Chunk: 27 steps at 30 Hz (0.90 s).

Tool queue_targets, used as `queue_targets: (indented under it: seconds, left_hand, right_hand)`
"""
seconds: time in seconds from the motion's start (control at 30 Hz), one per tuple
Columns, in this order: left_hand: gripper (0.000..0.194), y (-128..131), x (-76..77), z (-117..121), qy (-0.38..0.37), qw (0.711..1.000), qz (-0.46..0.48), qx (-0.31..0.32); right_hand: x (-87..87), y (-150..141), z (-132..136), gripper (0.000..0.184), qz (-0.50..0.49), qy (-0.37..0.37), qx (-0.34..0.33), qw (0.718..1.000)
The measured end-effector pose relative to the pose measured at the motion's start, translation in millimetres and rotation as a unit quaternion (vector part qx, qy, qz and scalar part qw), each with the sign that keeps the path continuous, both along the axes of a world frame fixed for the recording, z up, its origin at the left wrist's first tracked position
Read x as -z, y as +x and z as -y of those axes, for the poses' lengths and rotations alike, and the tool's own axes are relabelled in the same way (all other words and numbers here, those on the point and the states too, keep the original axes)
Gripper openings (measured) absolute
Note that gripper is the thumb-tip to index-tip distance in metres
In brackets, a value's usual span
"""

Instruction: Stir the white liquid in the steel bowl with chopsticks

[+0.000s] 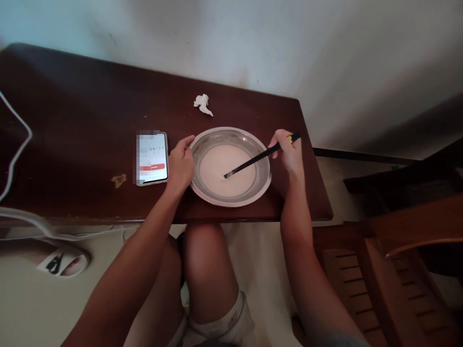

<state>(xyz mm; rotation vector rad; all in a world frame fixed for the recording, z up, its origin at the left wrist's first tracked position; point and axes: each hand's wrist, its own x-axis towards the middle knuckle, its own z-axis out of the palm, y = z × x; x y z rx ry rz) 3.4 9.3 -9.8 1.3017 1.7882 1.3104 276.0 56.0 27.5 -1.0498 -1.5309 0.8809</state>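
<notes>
A shiny metal bowl [231, 137] sits near the front edge of a dark wooden table [83, 140] and holds a pale white liquid [224, 168]. My left hand [181, 164] grips the bowl's left rim, fingers curled over it. My right hand [287, 152] is closed on black chopsticks [253, 161] at the bowl's right side. Their tips dip into the white liquid near the middle of the bowl.
A phone [154, 157] with a lit screen lies just left of my left hand. A crumpled white tissue [202, 103] lies behind the bowl. White cables [18, 144] run at the left. Wooden furniture [398, 260] stands to the right. My knees are under the table.
</notes>
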Motion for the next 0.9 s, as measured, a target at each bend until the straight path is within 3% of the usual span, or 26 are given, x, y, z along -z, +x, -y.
queue_targets:
  seconds: [0.1, 0.3, 0.47, 0.63, 0.8, 0.9]
  left_hand:
    - [0.038, 0.0, 0.7, -0.6, 0.002, 1.000, 0.006, -0.002]
    - [0.038, -0.7, 1.2, -0.6, 0.002, 1.000, 0.004, 0.001]
    - [0.038, -0.8, 0.7, -0.6, 0.000, 1.000, 0.009, -0.005]
    - [0.038, -0.5, 0.8, -0.3, 0.001, 1.000, 0.007, -0.003]
    - [0.038, -0.6, 0.9, -0.4, 0.003, 1.000, 0.009, -0.003]
    - [0.038, -1.3, 1.6, -0.6, 0.003, 1.000, 0.006, 0.000]
  right_hand:
    - [0.4, -2.4, 0.1, 0.053, 0.022, -0.013, -0.029, 0.999]
    - [-1.8, 0.5, 0.3, 0.053, 0.000, 0.007, 0.042, 0.999]
    - [0.1, -3.4, 0.4, 0.051, 0.016, 0.003, -0.026, 1.000]
    - [1.2, 1.2, -1.5, 0.051, -0.016, 0.023, 0.029, 0.999]
    - [1.2, -1.8, 0.2, 0.049, 0.021, -0.009, -0.015, 1.000]
    - [0.8, 0.7, -0.2, 0.049, 0.007, 0.009, 0.010, 1.000]
